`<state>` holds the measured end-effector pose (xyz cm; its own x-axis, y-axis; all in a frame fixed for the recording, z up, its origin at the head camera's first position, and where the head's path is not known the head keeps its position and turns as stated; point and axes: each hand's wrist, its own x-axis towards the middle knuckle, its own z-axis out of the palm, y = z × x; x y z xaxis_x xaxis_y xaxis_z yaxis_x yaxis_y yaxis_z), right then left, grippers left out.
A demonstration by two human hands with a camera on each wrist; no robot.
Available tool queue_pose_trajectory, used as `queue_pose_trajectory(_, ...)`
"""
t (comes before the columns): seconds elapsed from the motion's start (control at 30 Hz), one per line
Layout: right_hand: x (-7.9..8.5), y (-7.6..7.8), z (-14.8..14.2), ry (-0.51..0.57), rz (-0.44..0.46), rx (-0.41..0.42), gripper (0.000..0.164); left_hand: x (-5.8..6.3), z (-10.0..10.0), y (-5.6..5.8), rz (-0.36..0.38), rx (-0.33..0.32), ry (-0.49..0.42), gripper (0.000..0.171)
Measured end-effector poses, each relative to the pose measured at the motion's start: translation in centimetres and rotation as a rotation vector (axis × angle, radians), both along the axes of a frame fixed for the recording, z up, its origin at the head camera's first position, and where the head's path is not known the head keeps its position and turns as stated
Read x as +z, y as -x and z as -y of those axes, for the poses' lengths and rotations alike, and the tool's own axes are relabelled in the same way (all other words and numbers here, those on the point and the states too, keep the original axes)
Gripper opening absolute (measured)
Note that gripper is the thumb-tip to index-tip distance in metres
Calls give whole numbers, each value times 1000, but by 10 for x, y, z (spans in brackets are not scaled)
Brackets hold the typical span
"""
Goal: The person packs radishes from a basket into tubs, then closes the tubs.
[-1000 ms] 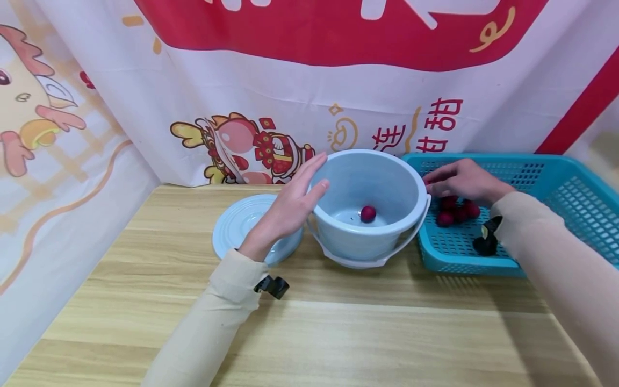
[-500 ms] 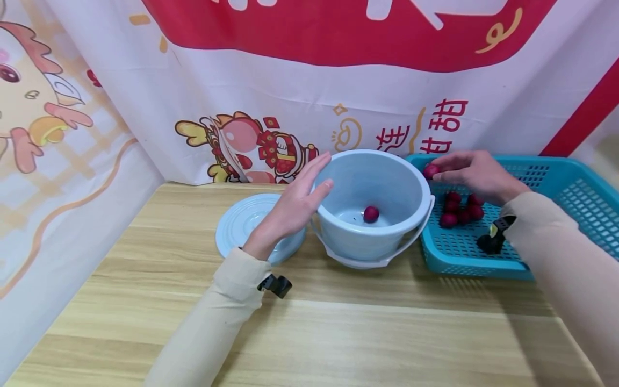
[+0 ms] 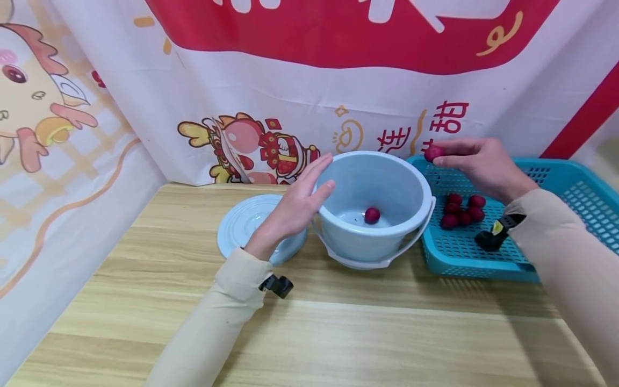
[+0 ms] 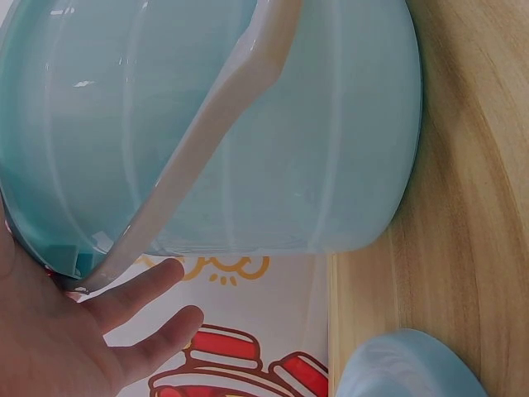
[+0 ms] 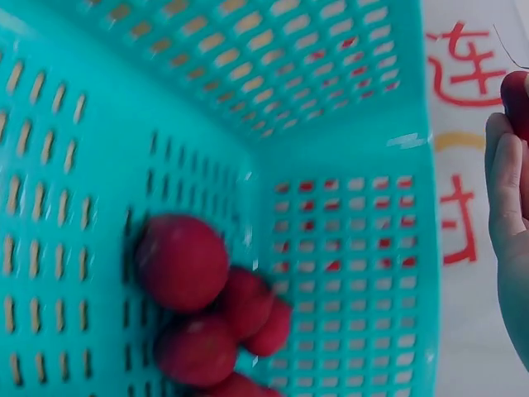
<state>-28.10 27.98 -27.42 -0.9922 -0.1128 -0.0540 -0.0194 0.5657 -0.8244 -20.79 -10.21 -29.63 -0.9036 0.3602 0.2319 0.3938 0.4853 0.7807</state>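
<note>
In the head view, my left hand (image 3: pixel 292 209) rests against the left rim of a light blue bucket (image 3: pixel 367 247), fingers extended. The left wrist view shows its fingers (image 4: pixel 136 299) beside the bucket's pale handle (image 4: pixel 186 165). One dark red plum (image 3: pixel 372 215) lies on the bucket's floor. My right hand (image 3: pixel 488 164) pinches another plum (image 3: pixel 433 154) between thumb and fingertips, above the far left corner of a turquoise basket (image 3: pixel 474 271). Several more plums (image 3: pixel 464 217) are clustered on the basket's floor, also seen close in the right wrist view.
A round light blue lid (image 3: pixel 242 220) lies on the wooden table (image 3: pixel 309 344), left of the bucket and partly behind my left hand. The basket stands close to the bucket's right side. A printed white and red curtain (image 3: pixel 271 80) hangs behind everything.
My right hand has lifted a plum up out of the basket to the height of its far rim. My left hand has stayed at the bucket's rim.
</note>
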Motion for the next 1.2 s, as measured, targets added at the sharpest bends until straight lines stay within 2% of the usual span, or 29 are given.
queue_pose_trajectory(0.17, 10, -5, 14, 63, -65, 9, 69, 0, 1, 0, 3, -4, -3, 62)
queue_pose_trajectory(0.4, 22, -15, 34, 4, -161, 43, 62, -1, 0, 2, 5, -3, 0, 62)
queue_pose_trajectory(0.6, 27, -20, 54, 29, -208, 106, 57, -1, 1, 2, 7, -8, -3, 62)
queue_pose_trajectory(0.83, 32, -23, 81, 49, -254, 222, 50, -1, 4, 1, -2, 7, 6, 62)
queue_pose_trajectory(1.03, 31, -28, 91, -11, -294, 252, 43, -2, 2, 2, -5, -6, 8, 63)
queue_pose_trajectory(1.2, 28, -28, 101, -56, -337, 323, 39, -1, 1, 2, 3, -3, 4, 63)
